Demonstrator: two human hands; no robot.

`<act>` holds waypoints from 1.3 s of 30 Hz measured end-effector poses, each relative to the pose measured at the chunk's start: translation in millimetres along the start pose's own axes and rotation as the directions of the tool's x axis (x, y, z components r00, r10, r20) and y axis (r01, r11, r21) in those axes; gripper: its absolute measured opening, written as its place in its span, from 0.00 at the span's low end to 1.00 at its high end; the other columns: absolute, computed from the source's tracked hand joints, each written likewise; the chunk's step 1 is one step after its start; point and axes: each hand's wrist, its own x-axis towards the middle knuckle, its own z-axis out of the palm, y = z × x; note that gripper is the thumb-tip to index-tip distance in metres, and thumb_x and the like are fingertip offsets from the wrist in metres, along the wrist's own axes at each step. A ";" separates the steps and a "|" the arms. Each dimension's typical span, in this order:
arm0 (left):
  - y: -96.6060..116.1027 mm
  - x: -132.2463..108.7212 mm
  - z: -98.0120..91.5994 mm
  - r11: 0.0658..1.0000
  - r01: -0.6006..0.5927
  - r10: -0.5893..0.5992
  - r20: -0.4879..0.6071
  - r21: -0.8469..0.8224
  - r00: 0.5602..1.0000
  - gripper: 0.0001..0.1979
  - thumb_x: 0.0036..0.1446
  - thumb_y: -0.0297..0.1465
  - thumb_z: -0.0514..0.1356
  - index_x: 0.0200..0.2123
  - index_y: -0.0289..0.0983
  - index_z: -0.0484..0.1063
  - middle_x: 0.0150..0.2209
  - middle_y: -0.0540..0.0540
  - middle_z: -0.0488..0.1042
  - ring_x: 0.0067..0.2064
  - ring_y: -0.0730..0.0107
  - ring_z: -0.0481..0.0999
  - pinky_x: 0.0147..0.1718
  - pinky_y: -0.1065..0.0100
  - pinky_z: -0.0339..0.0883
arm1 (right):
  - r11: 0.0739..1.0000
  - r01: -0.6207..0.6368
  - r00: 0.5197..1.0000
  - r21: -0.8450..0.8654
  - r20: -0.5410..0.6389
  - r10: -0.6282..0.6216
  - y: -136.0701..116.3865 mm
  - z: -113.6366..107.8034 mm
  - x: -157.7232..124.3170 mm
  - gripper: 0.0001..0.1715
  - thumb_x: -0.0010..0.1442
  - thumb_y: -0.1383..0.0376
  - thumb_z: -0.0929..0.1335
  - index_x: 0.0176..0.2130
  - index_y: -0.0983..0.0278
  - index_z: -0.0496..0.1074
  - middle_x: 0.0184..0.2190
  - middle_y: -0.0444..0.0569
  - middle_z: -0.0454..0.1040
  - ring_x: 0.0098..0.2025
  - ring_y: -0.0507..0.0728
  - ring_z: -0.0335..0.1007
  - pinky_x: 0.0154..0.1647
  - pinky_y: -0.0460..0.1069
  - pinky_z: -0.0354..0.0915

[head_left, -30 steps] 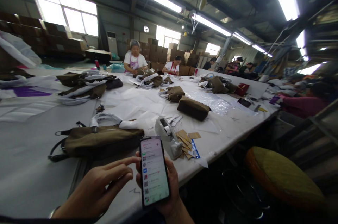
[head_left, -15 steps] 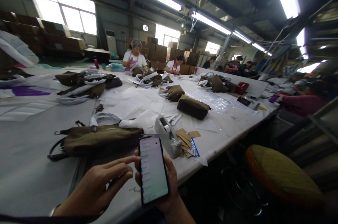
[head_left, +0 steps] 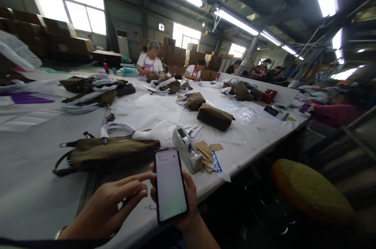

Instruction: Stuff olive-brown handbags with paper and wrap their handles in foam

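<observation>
A smartphone (head_left: 170, 186) with a pale, mostly blank screen is held upright by my right hand (head_left: 190, 206), whose fingers wrap round both its edges. My left hand (head_left: 113, 202) is beside the phone's left edge, index finger stretched toward it and the other fingers loosely bent, with nothing in it. Behind the hands an olive bag (head_left: 114, 152) with black straps and a wrapped handle lies on the white table (head_left: 38, 198). A grey tape dispenser (head_left: 188, 151) stands just past the phone, beside brown cards (head_left: 205, 153).
More olive bags (head_left: 214, 116) with wrapped handles lie farther back among white sheets and clear plastic (head_left: 235, 110). A round stool (head_left: 308, 190) stands at the right, beyond the table edge. Several people sit or stand at the far side and right, with stacked cartons (head_left: 67, 43) behind.
Text rows on the phone's screen have given way to a mostly blank page. Both hands keep nearly the same pose. The person across the table has lowered a hand toward a bag.
</observation>
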 end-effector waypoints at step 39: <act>-18.9 0.8 26.1 0.972 -0.123 0.141 0.080 -0.201 0.987 0.24 0.70 0.24 0.53 0.65 0.50 0.67 0.50 0.49 0.82 0.41 0.75 0.83 0.38 0.79 0.75 | 0.999 0.037 0.999 -0.011 -0.009 -0.037 -2.5 -19.4 4.1 0.41 0.63 0.50 0.66 0.67 0.70 0.63 0.65 0.57 0.69 0.59 0.58 0.71 0.60 0.52 0.65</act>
